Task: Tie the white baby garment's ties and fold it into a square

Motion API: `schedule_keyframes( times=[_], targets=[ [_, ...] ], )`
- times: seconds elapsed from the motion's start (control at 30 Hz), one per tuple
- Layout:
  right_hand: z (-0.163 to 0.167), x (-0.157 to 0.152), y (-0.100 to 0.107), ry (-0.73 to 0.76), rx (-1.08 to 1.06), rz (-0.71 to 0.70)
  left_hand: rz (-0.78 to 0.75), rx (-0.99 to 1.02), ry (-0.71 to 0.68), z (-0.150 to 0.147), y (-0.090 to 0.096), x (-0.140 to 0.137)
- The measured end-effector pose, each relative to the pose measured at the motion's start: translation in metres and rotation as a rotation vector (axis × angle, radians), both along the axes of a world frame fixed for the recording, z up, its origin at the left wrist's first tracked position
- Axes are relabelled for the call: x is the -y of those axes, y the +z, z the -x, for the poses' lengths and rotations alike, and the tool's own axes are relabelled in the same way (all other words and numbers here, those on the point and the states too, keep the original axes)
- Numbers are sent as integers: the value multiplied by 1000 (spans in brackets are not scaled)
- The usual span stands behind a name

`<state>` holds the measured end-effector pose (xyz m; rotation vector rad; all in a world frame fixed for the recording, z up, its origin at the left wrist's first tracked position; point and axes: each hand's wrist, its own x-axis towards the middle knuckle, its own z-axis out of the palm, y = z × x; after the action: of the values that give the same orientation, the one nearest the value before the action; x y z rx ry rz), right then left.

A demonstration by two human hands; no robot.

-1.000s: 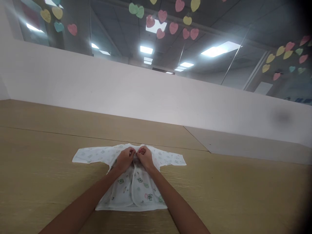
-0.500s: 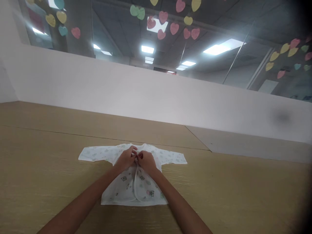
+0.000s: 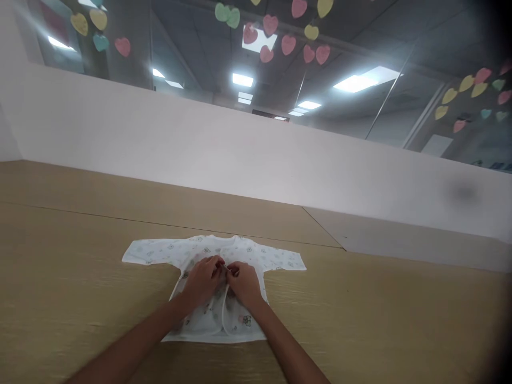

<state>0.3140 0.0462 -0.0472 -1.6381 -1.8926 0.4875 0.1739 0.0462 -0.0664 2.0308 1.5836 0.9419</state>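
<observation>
A small white baby shirt (image 3: 276,257) with a pale printed pattern lies flat on the wooden table (image 3: 80,288), sleeves spread left and right. My left hand (image 3: 202,281) and my right hand (image 3: 245,282) meet at the middle of the shirt's front opening. The fingertips of both pinch the two front edges together about halfway down the chest. The lower front flaps hang slightly apart below my hands.
A white partition wall (image 3: 240,154) runs along the far side of the table, with glass above it carrying coloured heart stickers (image 3: 286,45). A grey surface (image 3: 400,240) adjoins the table at the right.
Both hands have slid from the neckline down the front opening toward me, still pinching the two edges together. The neckline now lies closed and uncovered.
</observation>
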Motion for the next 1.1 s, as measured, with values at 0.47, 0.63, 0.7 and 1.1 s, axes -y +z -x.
schedule_keyframes(
  times=[0.47,0.63,0.7,1.1],
  targets=[
    [-2,4,6,22,-72,24,-83,-54,-49,-2,6,8],
    [-1,6,9,0,-4,51,-35,-55,-97,-2,6,3],
    [0,5,9,-19,27,57,-10,-15,-81,-3,5,-2],
    [-2,4,7,-46,-75,-66,-1,387,-92,-7,4,-10]
  ],
)
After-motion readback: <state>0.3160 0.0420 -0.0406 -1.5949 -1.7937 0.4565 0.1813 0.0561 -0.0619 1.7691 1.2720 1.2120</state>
